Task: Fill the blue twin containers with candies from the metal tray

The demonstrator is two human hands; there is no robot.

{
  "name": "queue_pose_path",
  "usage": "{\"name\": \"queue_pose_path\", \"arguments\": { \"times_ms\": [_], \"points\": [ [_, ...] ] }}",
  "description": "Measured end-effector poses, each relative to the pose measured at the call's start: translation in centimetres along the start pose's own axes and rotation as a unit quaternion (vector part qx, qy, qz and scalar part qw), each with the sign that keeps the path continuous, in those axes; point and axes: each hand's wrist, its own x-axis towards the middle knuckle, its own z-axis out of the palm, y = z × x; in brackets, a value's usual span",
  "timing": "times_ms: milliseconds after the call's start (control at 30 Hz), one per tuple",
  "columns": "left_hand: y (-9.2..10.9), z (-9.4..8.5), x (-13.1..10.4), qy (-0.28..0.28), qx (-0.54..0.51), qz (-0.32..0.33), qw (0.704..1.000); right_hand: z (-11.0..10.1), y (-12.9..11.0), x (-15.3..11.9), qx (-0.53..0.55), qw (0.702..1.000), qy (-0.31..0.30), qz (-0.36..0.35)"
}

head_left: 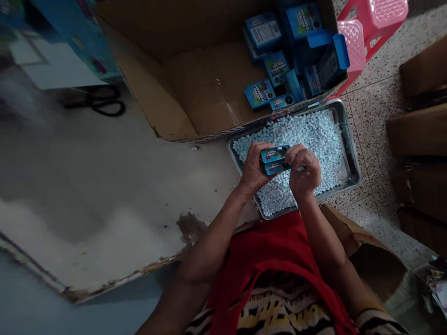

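"So, what's biggest?"
"The pale table, flat and stained, then an open cardboard box with stiff brown walls, then a shallow metal tray with rounded corners."
"And next?"
"The left hand is wrapped around two small blue boxes, side by side above the tray. The right hand has its fingers curled at their right ends; I can't tell what it holds."
"How would those boxes handle?"
"Light, stiff and slightly slick, I'd judge; grip the long sides without squeezing."
"Smallest?"
"Rounded pellets, white and pale blue, heaped loosely."
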Motion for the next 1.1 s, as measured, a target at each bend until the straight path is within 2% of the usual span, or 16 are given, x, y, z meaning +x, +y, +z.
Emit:
{"name": "queue_pose_path", "arguments": {
  "times_ms": [167,233,300,400,500,567,633,733,800,867,967,1100],
  "points": [
    [0.9,-0.3,-0.1,0.005,0.078,-0.009,0.997,0.8,0.6,-0.6,-0.018,0.999,-0.001,-0.034],
    [1.0,-0.6,-0.2,0.009,0.093,-0.009,0.996,0.8,0.6,-0.5,0.011,1.0,0.013,-0.019],
    [0.8,-1.1,-0.3,0.007,0.091,-0.001,0.996,0.2,0.4,-0.1,0.08,0.996,0.029,0.026],
    [-0.1,-2.4,-0.7,-0.001,0.046,0.007,0.999,-2.5,0.4,0.6,0.193,0.974,0.053,0.11],
    [-1.4,-3.4,-1.0,-0.009,-0.035,-0.009,0.999,-7.0,1.0,1.0,0.213,0.956,0.091,0.177],
    [-2.1,-3.2,-1.2,-0.032,-0.093,-0.031,0.995,-10.2,1.8,0.7,0.165,0.949,0.145,0.226],
    [-2.5,-2.6,-1.5,-0.048,-0.141,-0.071,0.986,-12.5,2.5,-0.1,0.099,0.942,0.21,0.244],
    [-2.5,-1.8,-2.2,-0.061,-0.189,-0.114,0.973,-13.8,3.2,-1.5,0.016,0.951,0.24,0.196],
    [-2.5,-1.8,-2.7,-0.064,-0.204,-0.117,0.97,-13.7,3.5,-2.0,-0.073,0.961,0.217,0.157],
    [-2.8,-2.2,-3.2,-0.044,-0.212,-0.118,0.969,-13.7,3.6,-2.0,-0.218,0.954,0.174,0.114],
    [-3.5,-3.7,-4.1,-0.003,-0.228,-0.103,0.968,-14.4,3.7,-1.0,-0.425,0.901,0.087,0.03],
    [-4.5,-7.3,-7.0,0.043,-0.22,-0.107,0.969,-16.3,4.2,-0.3,-0.551,0.831,-0.014,-0.077]
  ]
}}
